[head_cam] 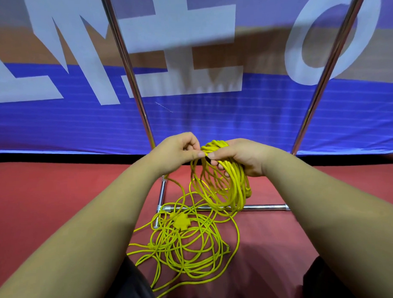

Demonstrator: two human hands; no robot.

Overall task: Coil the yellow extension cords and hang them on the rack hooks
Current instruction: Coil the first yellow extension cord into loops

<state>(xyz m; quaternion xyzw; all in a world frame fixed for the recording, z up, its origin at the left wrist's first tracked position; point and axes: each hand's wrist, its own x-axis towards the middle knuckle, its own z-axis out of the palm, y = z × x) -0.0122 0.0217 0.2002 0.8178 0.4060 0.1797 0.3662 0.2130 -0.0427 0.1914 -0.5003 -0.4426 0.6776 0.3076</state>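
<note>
Coiling yellow extension cord: light, limp, tangle-prone.
At twelve o'clock the right hand clasps its gathered loops, judged the best hold; left hand pinches one strand.

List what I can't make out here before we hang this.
- Hooks: not in the head view; the poles run off the top edge.
- Coil: its top is covered by the right hand, so the loop count is unclear.
- Cord on the floor: tangled, and partly hidden by the left arm and a leg. I cannot tell whether it is one cord or several.
</note>
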